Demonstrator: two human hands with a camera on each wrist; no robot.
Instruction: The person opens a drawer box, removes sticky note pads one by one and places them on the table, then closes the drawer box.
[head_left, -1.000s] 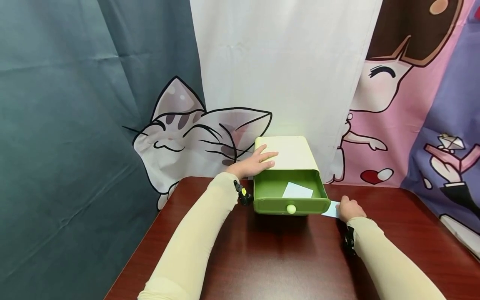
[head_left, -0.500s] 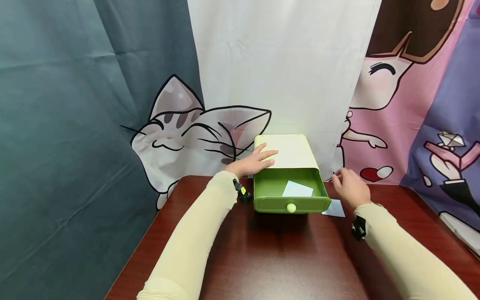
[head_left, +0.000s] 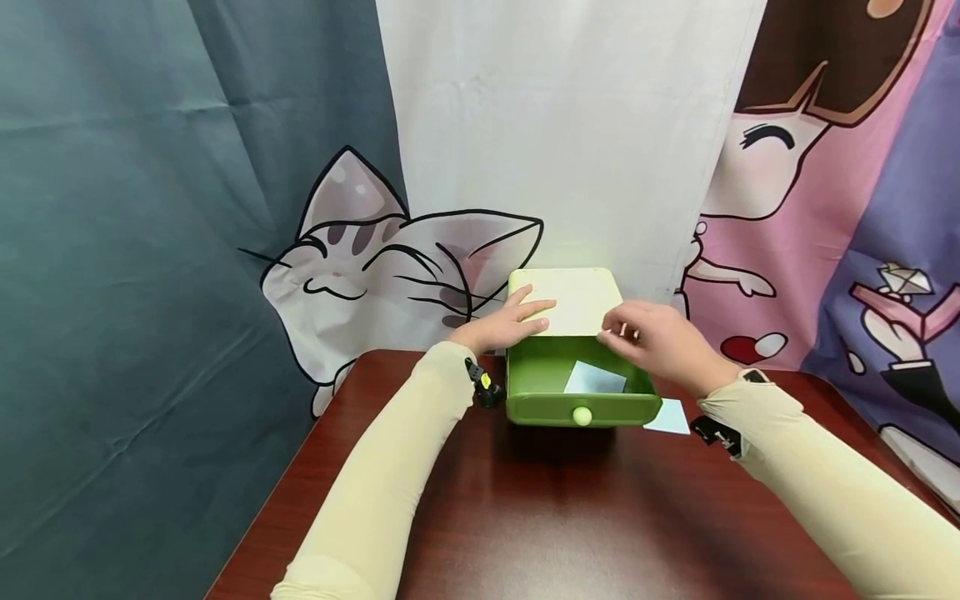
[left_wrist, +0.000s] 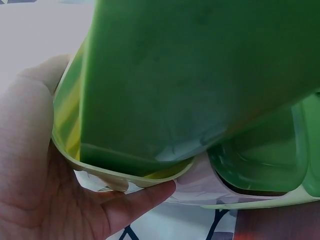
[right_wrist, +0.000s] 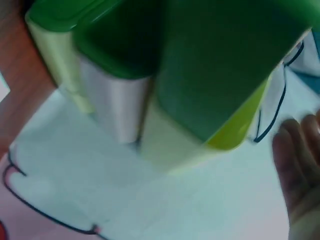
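My left hand (head_left: 501, 327) rests on the upper left corner of a small drawer cabinet (head_left: 573, 292). Its fingers lie straight and spread on the pale top; in the left wrist view the thumb (left_wrist: 145, 200) extends along the side. The green top drawer (head_left: 540, 367) is pulled out, with a round pale knob (head_left: 582, 416) on its front. A white slip of paper (head_left: 596, 379) lies inside. Over the cabinet's front right edge hovers my right hand (head_left: 660, 337), fingers loosely curled, with nothing visible in it. In the right wrist view this hand (right_wrist: 302, 170) is blurred and apart from the cabinet.
A pale blue slip of paper (head_left: 670, 416) lies on the dark red table (head_left: 555, 517), right of the drawer. Lower drawers (left_wrist: 265, 155) sit below the pulled-out one. A printed curtain (head_left: 585, 167) hangs directly behind the cabinet.
My right hand has lifted off the pale blue slip and moved up and left to the cabinet's front edge. That slip stayed on the table. The left hand and drawer have not moved.
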